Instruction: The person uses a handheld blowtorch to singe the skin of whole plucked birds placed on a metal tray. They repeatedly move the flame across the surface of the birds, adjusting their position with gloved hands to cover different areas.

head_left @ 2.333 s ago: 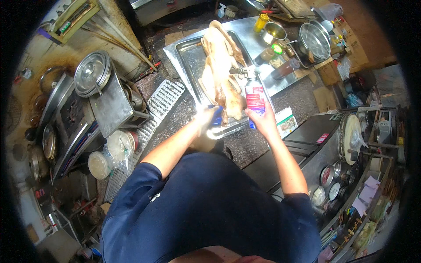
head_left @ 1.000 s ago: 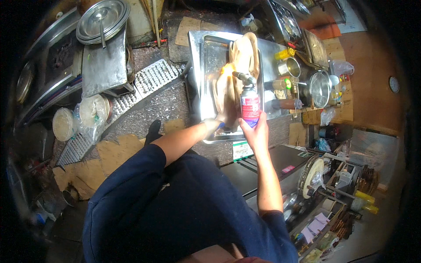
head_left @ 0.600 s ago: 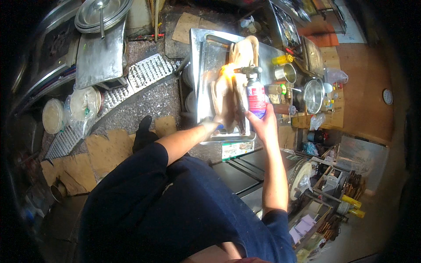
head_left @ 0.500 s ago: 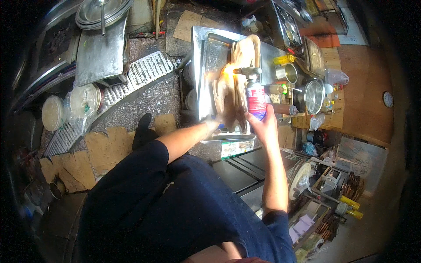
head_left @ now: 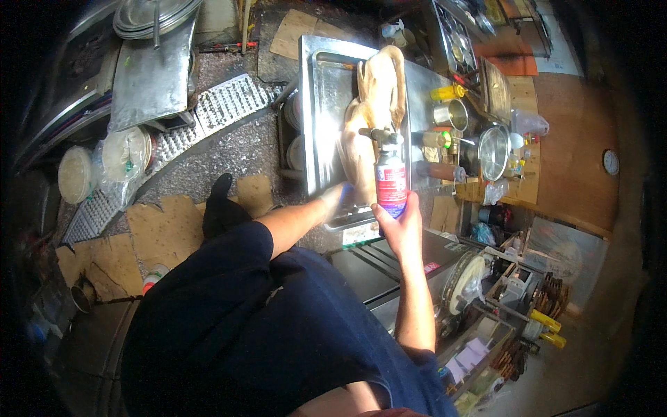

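Note:
A plucked, pale tan, long-necked bird (head_left: 379, 83), looking like a duck or goose, lies lengthwise on a shiny metal tray (head_left: 323, 115). Its neck curves along the right side. My right hand (head_left: 399, 226) is wrapped around the red and blue can of a blowtorch (head_left: 391, 184). The torch's nozzle points left, over the bird's middle, and no flame shows. At the tray's near left edge, my left hand (head_left: 335, 200) is beside the bird's near end. Bright glare and a small blue patch lie at its fingers, so its grip cannot be made out.
Right of the tray stand a steel pot (head_left: 451, 115), a yellow-capped bottle (head_left: 448, 92) and a metal strainer bowl (head_left: 494, 153). Lidded tubs (head_left: 125, 154) and a perforated metal floor grate (head_left: 233, 104) are at left. Cardboard sheets (head_left: 167, 229) cover part of the floor.
The orange flame seen at the nozzle on the bird is gone from view. My right hand and the blowtorch have shifted left and nearer to me. My left hand stays by the bird's near end.

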`<action>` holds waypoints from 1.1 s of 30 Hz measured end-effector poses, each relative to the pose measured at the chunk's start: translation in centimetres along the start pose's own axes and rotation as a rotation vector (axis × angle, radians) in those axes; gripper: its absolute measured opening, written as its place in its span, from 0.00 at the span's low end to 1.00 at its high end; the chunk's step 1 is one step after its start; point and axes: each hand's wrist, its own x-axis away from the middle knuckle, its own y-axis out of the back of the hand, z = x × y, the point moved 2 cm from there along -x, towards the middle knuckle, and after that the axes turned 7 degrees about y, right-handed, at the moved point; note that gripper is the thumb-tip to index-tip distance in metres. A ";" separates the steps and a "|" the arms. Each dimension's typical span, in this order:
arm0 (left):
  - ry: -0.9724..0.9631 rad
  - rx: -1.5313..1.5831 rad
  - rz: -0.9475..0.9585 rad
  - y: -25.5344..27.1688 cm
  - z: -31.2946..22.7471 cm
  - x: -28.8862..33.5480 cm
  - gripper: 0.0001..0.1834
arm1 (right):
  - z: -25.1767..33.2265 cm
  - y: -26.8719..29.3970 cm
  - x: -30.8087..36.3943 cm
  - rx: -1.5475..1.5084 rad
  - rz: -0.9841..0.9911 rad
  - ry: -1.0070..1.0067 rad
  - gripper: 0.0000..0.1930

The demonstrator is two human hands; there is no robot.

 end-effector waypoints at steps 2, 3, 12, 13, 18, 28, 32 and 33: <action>-0.015 0.040 -0.019 -0.7 0.1 0.2 0.19 | -0.2 -0.4 0.9 0.005 -0.014 -0.021 0.35; -0.016 -0.057 -0.032 -0.9 0.1 0.0 0.17 | -0.3 -0.7 1.4 -0.038 -0.012 -0.018 0.36; 0.156 0.152 0.133 1.7 5.1 -6.5 0.11 | -1.1 -2.8 3.4 0.019 -0.081 0.013 0.37; 0.144 0.184 0.168 1.7 5.7 -6.7 0.11 | -1.1 -2.6 3.4 0.006 -0.079 0.002 0.37; 0.185 0.253 0.214 -1.0 6.4 -4.4 0.27 | -1.1 -0.9 2.9 -0.027 -0.027 -0.052 0.41; -0.441 -0.101 -0.103 -9.8 4.1 6.8 0.38 | 0.2 2.2 1.6 -0.025 0.010 -0.031 0.37; -0.292 -0.149 -0.125 -10.3 3.7 6.5 0.42 | 0.0 2.9 0.7 -0.023 0.026 -0.028 0.35; -0.210 -0.144 -0.140 -10.2 3.8 6.0 0.41 | 0.0 3.1 0.3 -0.015 0.036 -0.042 0.35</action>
